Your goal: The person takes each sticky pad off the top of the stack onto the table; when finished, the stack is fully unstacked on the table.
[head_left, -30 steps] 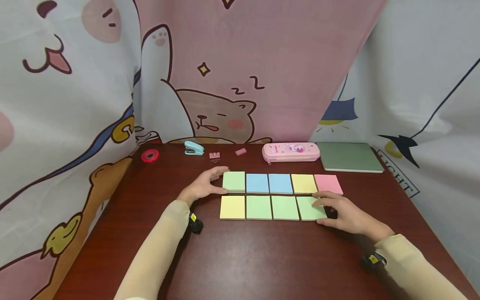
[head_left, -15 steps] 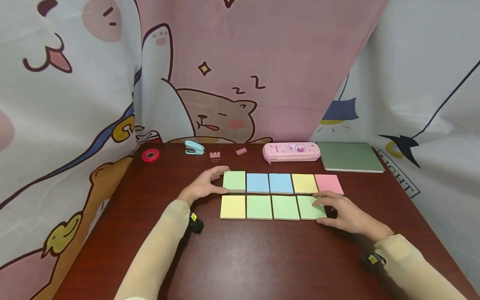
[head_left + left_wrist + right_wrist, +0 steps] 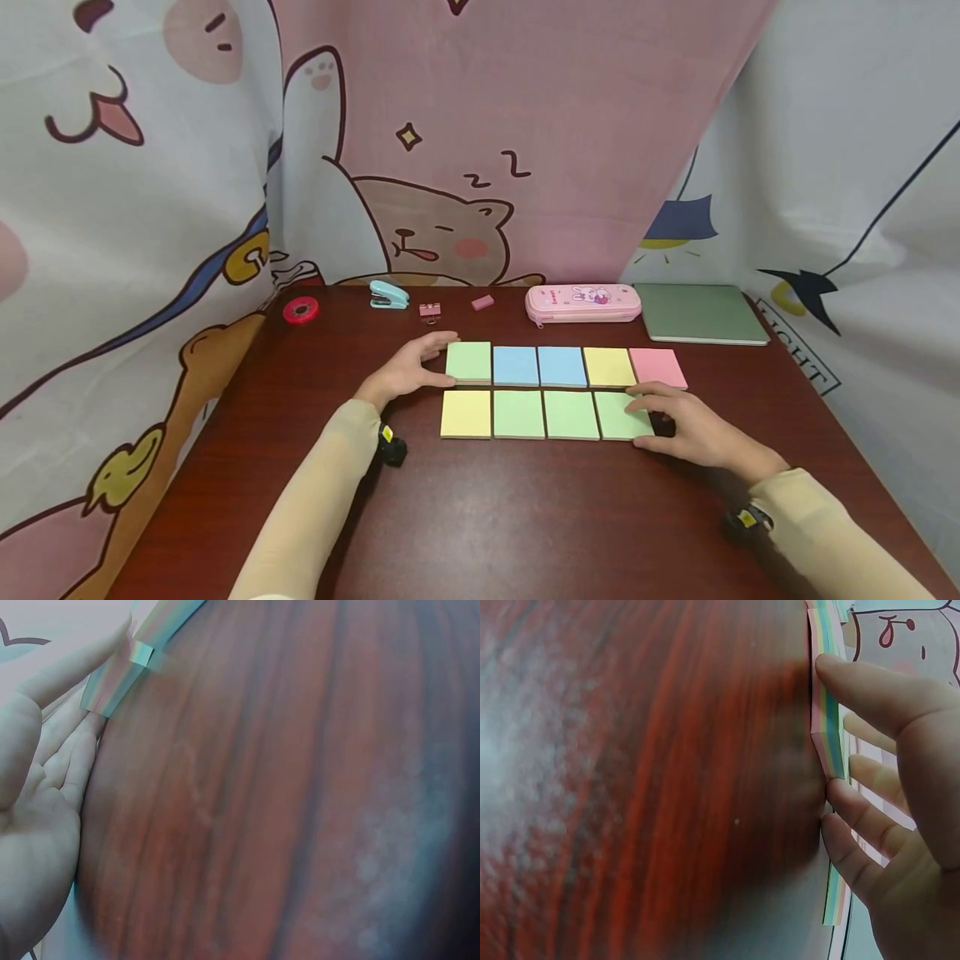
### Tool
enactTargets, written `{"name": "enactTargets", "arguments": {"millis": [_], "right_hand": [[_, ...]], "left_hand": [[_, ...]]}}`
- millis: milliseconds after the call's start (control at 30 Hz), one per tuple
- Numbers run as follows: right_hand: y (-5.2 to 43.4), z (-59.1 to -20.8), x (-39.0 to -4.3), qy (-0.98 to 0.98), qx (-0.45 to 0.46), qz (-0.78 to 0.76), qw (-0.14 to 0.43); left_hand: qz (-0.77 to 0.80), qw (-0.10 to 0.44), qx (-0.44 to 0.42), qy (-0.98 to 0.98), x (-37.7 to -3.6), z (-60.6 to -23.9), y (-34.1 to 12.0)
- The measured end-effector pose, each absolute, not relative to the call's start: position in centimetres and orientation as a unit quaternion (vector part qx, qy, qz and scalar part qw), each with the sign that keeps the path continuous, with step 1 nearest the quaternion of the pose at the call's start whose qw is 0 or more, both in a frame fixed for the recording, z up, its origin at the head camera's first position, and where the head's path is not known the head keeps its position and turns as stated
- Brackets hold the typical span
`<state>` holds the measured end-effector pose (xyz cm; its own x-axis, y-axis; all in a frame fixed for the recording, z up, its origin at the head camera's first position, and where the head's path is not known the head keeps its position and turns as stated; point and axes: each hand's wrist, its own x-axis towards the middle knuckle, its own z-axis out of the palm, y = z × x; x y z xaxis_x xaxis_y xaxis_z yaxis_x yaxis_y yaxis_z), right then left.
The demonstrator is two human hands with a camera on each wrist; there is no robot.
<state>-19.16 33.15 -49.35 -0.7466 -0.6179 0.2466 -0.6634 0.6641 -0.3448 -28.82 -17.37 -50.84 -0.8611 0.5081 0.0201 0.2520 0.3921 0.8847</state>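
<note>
Nearest you, both beige sleeves run up the dark wooden table (image 3: pixel 525 517). Your right hand (image 3: pixel 693 429) lies flat with loosely extended fingers, its fingertips on the right edge of the rightmost green pad (image 3: pixel 619 414) in the near row; nothing is clasped. That near row reads, from the left, yellow pad (image 3: pixel 465 413), then three green pads, edges touching. Your left hand (image 3: pixel 408 371) rests open against the left edge of the far-row green pad (image 3: pixel 468 362), thumb along its far corner, fingers straight, gripping nothing. The far row continues rightward with two blue pads (image 3: pixel 538 366), a yellow one (image 3: pixel 608 367) and a pink pad (image 3: pixel 657 367), lying just behind the near row. Beyond, along the table's back edge, stand a red tape roll (image 3: pixel 301 310), a teal stapler (image 3: pixel 388 295), a binder clip (image 3: pixel 430 312), a pink eraser (image 3: pixel 482 302), a pink pencil case (image 3: pixel 582 303) and a green notebook (image 3: pixel 699 314), before the cartoon-printed backdrop (image 3: pixel 480 142).
</note>
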Motion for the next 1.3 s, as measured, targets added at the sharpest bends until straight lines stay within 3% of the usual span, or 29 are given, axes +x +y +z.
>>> {"name": "enactTargets", "arguments": {"millis": [300, 667, 1300], "right_hand": [[33.1, -48.9, -19.0, -0.911, 0.346, 0.216, 0.062], [28.9, -46.1, -21.9, -0.897, 0.324, 0.271, 0.134], [13.0, -46.1, -27.6, -0.896, 0.371, 0.244, -0.002]], "left_hand": [[0.498, 0.128, 0.230, 0.826, -28.7, -50.7, -17.3], [0.497, 0.125, 0.230, 0.827, -28.6, -50.7, -17.3], [0.498, 0.120, 0.237, 0.826, -28.8, -50.8, -17.3]]}}
